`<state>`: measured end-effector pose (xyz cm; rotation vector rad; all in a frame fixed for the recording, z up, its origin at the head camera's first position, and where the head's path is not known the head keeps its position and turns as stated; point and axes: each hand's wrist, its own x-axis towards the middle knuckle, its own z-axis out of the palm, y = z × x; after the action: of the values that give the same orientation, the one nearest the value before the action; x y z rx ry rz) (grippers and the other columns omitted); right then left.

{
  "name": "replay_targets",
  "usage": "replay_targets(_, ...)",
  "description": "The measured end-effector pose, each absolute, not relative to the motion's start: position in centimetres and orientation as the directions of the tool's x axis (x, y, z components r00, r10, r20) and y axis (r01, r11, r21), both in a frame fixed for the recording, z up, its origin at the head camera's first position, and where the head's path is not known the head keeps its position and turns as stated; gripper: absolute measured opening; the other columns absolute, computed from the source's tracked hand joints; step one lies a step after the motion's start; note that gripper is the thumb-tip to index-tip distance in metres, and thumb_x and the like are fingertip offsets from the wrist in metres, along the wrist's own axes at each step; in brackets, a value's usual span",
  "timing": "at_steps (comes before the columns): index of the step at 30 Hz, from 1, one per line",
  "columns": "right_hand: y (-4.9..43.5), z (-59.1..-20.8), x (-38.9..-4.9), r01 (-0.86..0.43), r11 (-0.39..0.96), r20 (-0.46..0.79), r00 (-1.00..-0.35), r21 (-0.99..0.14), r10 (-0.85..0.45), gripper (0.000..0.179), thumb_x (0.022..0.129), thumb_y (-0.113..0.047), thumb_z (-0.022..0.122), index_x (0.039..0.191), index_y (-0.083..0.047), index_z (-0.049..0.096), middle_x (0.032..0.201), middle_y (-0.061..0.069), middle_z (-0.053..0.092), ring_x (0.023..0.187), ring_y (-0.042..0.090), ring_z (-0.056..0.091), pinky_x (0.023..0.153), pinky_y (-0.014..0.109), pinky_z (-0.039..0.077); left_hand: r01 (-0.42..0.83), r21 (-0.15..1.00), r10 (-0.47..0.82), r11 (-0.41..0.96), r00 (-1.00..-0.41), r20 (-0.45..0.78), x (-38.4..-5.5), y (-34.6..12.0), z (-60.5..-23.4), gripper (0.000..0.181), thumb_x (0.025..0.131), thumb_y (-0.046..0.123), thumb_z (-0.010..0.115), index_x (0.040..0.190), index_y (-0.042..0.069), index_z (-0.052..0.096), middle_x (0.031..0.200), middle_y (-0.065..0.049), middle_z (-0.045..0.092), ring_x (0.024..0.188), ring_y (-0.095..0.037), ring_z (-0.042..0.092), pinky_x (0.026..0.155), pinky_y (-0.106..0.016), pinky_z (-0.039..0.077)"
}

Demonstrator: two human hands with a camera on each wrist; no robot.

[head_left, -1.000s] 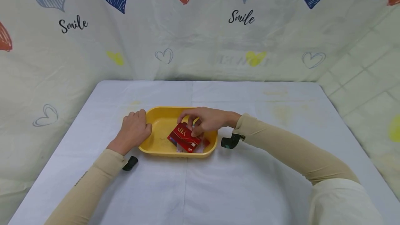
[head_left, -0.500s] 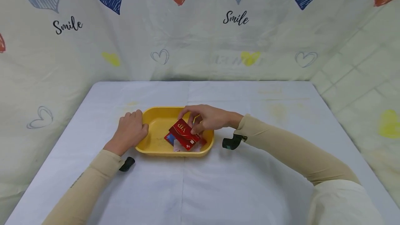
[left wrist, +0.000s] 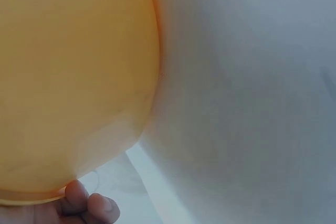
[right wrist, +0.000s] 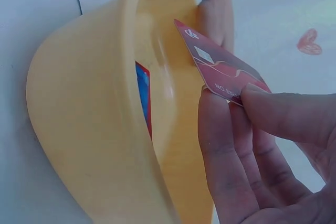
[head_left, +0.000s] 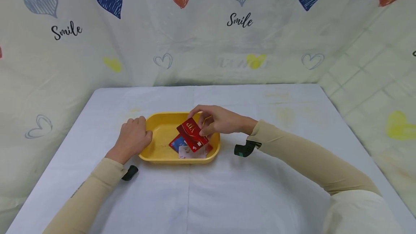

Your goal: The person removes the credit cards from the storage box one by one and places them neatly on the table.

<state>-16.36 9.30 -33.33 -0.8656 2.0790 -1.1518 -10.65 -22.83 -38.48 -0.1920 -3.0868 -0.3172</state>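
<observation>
My right hand [head_left: 217, 120] pinches a red VIP card [head_left: 192, 134] between thumb and fingers, above the right part of a yellow tray [head_left: 156, 151]. In the right wrist view the card [right wrist: 220, 66] is tilted, showing a chip and gold lines, and stays apart from the tray wall [right wrist: 89, 98]. Under it in the tray lie a blue card with a red edge [head_left: 177, 142] and a pale pinkish card [head_left: 187, 152], partly covered. My left hand [head_left: 134, 137] grips the tray's left rim; in the left wrist view its fingertips [left wrist: 102, 208] show at the rim.
The tray stands on a table with a white cloth [head_left: 227, 198]. Behind the table hangs a pale curtain [head_left: 201, 35] printed with hearts and "Smile". Dark wrist cameras are strapped under both sleeves, the right one [head_left: 244, 149] beside the tray.
The right hand has lifted the red card slightly and drawn it up, uncovering more of the blue and pale cards beneath. The left hand keeps its grip on the rim. The head view has shifted slightly.
</observation>
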Motion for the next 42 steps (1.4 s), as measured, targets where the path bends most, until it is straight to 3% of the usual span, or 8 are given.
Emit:
replay_targets(12, 10.5, -33.3, -16.0, -0.176, 0.380, -0.179, -0.657, -0.908, -0.733, 0.053, 0.090, -0.004, 0.069, 0.136, -0.025, 0.055, 0.106, 0.014, 0.063, 0.100, 0.029, 0.070, 0.078, 0.041, 0.064, 0.119, 0.159, 0.113, 0.980, -0.993, 0.046, -10.4, -22.7, -38.6, 0.018, 0.093, 0.019, 0.046, 0.086, 0.002, 0.045, 0.074, -0.011, 0.044, 0.072, -0.029, 0.041, 0.065, -0.035, 0.028)
replay_targets(27, 12.3, -34.0, -15.6, -0.100, 0.401, -0.193, -0.754, -0.911, -0.628, 0.054, 0.089, -0.008, 0.073, 0.136, -0.028, 0.055, 0.109, 0.012, 0.064, 0.104, 0.028, 0.071, 0.080, 0.042, 0.064, 0.119, 0.161, 0.115, 0.980, -0.993, 0.034, -10.3, -22.4, -38.5, 0.019, 0.092, 0.019, 0.044, 0.086, 0.001, 0.046, 0.076, -0.012, 0.044, 0.073, -0.030, 0.041, 0.067, -0.036, 0.029)
replay_targets(42, 13.9, -34.3, -15.5, -0.055, 0.349, -0.177, -0.782, -0.935, -0.598, 0.053, 0.091, -0.010, 0.072, 0.138, -0.026, 0.054, 0.110, 0.014, 0.063, 0.104, 0.029, 0.072, 0.080, 0.043, 0.064, 0.116, 0.177, 0.112, 0.977, -0.993, 0.030, -10.3, -22.4, -38.5, 0.019, 0.093, 0.019, 0.044, 0.086, 0.001, 0.045, 0.076, -0.012, 0.044, 0.074, -0.031, 0.041, 0.068, -0.037, 0.028)
